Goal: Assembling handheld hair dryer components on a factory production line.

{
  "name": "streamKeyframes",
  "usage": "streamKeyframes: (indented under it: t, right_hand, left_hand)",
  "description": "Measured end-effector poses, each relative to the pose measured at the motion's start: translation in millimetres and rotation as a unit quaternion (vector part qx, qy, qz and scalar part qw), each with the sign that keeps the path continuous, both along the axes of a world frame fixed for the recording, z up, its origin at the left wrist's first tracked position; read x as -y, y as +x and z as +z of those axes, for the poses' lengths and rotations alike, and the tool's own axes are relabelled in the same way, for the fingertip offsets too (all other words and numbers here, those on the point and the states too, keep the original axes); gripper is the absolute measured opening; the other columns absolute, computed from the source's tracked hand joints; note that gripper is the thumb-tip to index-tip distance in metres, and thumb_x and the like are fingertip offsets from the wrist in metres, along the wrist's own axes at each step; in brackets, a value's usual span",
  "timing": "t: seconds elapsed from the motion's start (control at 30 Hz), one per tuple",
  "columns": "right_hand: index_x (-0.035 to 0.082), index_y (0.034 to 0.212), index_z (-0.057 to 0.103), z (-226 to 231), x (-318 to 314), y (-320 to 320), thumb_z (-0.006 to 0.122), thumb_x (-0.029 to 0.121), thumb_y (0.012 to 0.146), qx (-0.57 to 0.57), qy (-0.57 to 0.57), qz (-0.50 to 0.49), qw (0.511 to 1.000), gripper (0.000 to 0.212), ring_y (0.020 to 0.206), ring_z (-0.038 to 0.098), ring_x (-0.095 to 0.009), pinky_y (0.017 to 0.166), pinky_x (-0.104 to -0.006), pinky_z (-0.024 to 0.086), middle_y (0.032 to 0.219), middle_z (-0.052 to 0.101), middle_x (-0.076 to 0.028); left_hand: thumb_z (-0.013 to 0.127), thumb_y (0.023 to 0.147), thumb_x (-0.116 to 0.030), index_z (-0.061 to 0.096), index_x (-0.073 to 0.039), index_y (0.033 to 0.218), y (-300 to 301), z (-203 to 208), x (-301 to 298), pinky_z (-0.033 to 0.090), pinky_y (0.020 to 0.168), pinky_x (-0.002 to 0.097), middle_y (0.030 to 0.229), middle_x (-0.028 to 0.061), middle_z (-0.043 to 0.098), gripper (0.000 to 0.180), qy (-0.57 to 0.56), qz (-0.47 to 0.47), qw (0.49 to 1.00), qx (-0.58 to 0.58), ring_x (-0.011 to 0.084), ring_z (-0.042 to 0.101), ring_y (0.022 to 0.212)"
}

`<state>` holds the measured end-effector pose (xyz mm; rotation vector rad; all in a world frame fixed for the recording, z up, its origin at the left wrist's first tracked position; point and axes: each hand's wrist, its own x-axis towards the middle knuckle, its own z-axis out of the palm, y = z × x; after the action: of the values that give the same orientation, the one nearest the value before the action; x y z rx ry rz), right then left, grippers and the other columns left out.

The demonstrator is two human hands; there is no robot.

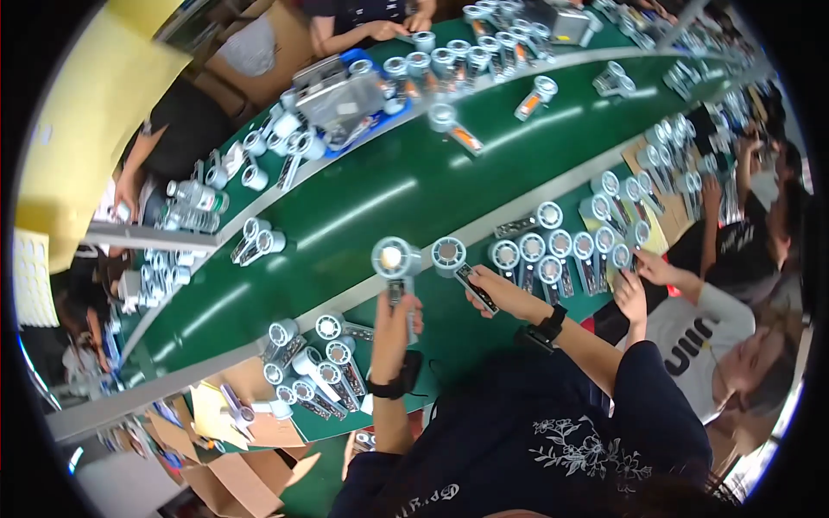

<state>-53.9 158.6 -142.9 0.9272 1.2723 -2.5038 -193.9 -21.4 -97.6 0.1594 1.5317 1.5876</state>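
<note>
My left hand (395, 318) grips the handle of a small grey handheld fan (394, 260), its round head pointing away from me over the edge of the green belt. My right hand (494, 289) holds a second handheld fan (451, 255) by its dark handle, head up beside the first. Both fans sit close together, just apart. Each wrist wears a dark band.
A green conveyor belt (380, 198) runs diagonally with loose fans on it. A row of fans (553, 250) lies to my right, a cluster of fans (315, 367) to my left beside cardboard (233, 406). A neighbouring person's hands (639, 281) work on the right; others sit across the belt.
</note>
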Motion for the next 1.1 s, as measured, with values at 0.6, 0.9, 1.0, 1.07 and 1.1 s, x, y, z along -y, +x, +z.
streamKeyframes:
  t: [0.6, 0.9, 1.0, 1.07, 1.1]
  right_hand:
    - [0.003, 0.109, 0.038, 50.3, 5.2, 70.6, 0.037, 0.026, 0.098, -0.142, -0.009, -0.043, 0.989, 0.026, 0.052, 0.048, -0.011, 0.047, -0.0245, 0.041, 0.076, 0.049, -0.004]
    - [0.002, 0.124, 0.031, 140.8, -12.6, 103.9, 0.035, 0.019, 0.098, -0.297, 0.022, -0.127, 0.946, 0.031, 0.061, 0.047, -0.012, 0.049, -0.0251, 0.04, 0.09, 0.048, -0.009]
    - [0.002, 0.129, 0.027, 138.9, -8.5, 112.3, 0.037, 0.02, 0.097, -0.328, 0.012, -0.151, 0.932, 0.038, 0.065, 0.047, -0.012, 0.048, -0.0258, 0.041, 0.1, 0.045, -0.01]
    - [0.003, 0.13, 0.027, 138.2, -2.4, 113.4, 0.038, 0.02, 0.097, -0.322, 0.011, -0.154, 0.934, 0.039, 0.065, 0.047, -0.013, 0.048, -0.026, 0.041, 0.101, 0.045, -0.011]
    - [0.003, 0.13, 0.026, 137.8, 1.3, 113.4, 0.038, 0.021, 0.096, -0.32, 0.015, -0.164, 0.933, 0.04, 0.065, 0.047, -0.013, 0.048, -0.0262, 0.041, 0.101, 0.045, -0.011]
  left_hand:
    - [0.038, 0.097, -0.036, 0.041, -0.009, 0.111, 110.3, -44.6, -13.5, 0.04, 0.048, 0.0254, 0.087, 0.0037, 0.052, 0.031, -0.002, 0.123, 0.987, 0.101, 0.0113, 0.049, 0.063]
    - [0.038, 0.095, -0.033, 0.044, -0.004, 0.113, 131.2, 61.1, -65.7, 0.037, 0.043, 0.0232, 0.098, 0.0055, 0.051, 0.035, 0.189, 0.081, 0.979, 0.002, 0.0097, 0.047, 0.066]
    - [0.038, 0.095, -0.032, 0.042, -0.002, 0.114, 142.7, 82.5, -66.9, 0.036, 0.041, 0.0219, 0.102, 0.0064, 0.049, 0.035, 0.199, 0.064, 0.978, -0.025, 0.0089, 0.047, 0.065]
    - [0.039, 0.095, -0.031, 0.04, -0.002, 0.116, 149.3, 89.6, -64.8, 0.036, 0.04, 0.0214, 0.104, 0.007, 0.048, 0.036, 0.219, 0.038, 0.974, -0.036, 0.0086, 0.046, 0.065]
    - [0.039, 0.095, -0.031, 0.039, -0.002, 0.116, 151.8, 90.7, -64.1, 0.036, 0.04, 0.0212, 0.104, 0.0074, 0.048, 0.036, 0.23, 0.024, 0.972, -0.042, 0.0085, 0.046, 0.065]
